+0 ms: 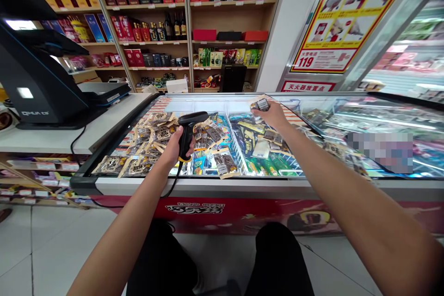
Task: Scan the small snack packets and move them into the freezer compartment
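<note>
My left hand (176, 145) is wrapped round the grip of a black barcode scanner (189, 132), whose head points to the right. A black cable hangs down from its handle. Farther off, my right hand (275, 113) grips a small snack packet (260, 104) with a dark part and a pale label, over the far part of the chest freezer. Many similar brown snack packets (149, 141) lie heaped on the freezer's glass top (204, 103) to the left of the scanner. More packets (225, 163) lie between my hands.
A counter (114, 120) on the left bears a black checkout terminal (38, 74). Shelves (145, 7) with boxes and bottles stand behind the freezer. White wire dividers (236, 141) and green bottles (270, 166) show through the glass. A fire-safety sign (322, 55) hangs at right.
</note>
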`<state>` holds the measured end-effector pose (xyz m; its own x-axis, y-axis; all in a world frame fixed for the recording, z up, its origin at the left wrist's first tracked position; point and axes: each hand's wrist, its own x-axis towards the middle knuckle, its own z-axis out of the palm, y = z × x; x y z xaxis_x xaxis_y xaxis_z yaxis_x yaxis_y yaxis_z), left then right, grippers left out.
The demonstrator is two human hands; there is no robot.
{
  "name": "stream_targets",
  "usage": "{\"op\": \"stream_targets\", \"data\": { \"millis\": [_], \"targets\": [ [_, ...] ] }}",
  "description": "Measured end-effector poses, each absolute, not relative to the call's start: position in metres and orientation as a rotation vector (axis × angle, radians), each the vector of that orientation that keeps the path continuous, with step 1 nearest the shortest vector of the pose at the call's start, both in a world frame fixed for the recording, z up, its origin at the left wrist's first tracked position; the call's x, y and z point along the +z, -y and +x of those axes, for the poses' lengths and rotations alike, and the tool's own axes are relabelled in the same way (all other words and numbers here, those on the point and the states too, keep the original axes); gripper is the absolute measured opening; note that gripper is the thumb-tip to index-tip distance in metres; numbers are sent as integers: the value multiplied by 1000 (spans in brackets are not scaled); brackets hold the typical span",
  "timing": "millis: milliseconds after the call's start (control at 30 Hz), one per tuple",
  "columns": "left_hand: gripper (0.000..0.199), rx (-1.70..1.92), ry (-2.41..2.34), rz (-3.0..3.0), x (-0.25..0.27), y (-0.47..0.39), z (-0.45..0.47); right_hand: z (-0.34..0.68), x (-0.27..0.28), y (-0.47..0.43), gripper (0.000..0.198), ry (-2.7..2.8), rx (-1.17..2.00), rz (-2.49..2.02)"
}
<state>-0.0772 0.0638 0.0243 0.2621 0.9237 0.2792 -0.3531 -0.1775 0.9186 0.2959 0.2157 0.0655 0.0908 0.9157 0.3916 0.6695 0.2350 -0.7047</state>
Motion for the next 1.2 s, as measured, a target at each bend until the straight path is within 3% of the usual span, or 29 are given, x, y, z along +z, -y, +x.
{"op": "stream_targets", "data": {
  "millis": [133,233,433,900,1067,1200],
  "targets": [
    [62,1247,-600,1250,25,-62,-77,237,61,-194,33,1175,1092,-1069],
    [61,1239,-609,1239,27,-61,-76,202,46,-183,35,1083,1230,-855],
    [61,1098,-601,1289,26,-58,-75,174,21,-177,41,1017,1303,-658],
    [59,947,-609,1332,21,-57,-75,172,18,-169,49,1077,1279,-816],
    [61,1174,-553,1240,28,-60,-78,175,19,-163,47,1195,1173,-891],
    [57,1445,-554,1025,36,-62,-80,173,21,-166,68,1303,1089,-1022]
  ]
}}
